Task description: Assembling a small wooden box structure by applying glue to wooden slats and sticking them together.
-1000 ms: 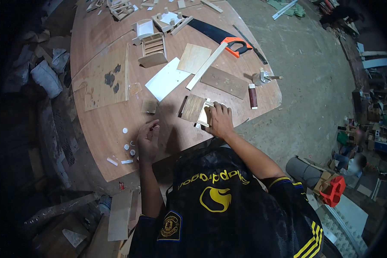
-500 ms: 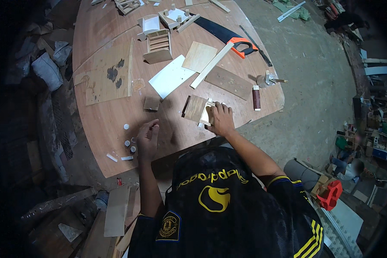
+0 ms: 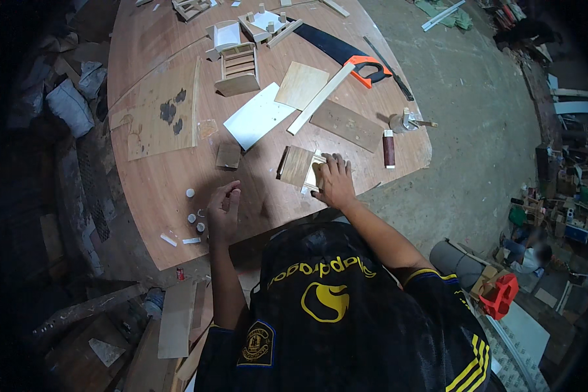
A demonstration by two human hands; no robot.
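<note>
Little has changed this past second: your right hand still pinches the three-o'clock end of the small wooden box, which therefore looks steadied on the desk. Your left hand stays loosely curled at the box's eight o'clock; I cannot tell whether it holds anything. The square wood offcut lies at that hand's twelve o'clock.

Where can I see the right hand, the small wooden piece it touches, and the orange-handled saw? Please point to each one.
Right hand (image 3: pixel 336 183): head view, on the back of the hand.
Small wooden piece (image 3: pixel 296 166): head view, on its brown top panel.
Orange-handled saw (image 3: pixel 333 49): head view, on its dark blade.
</note>
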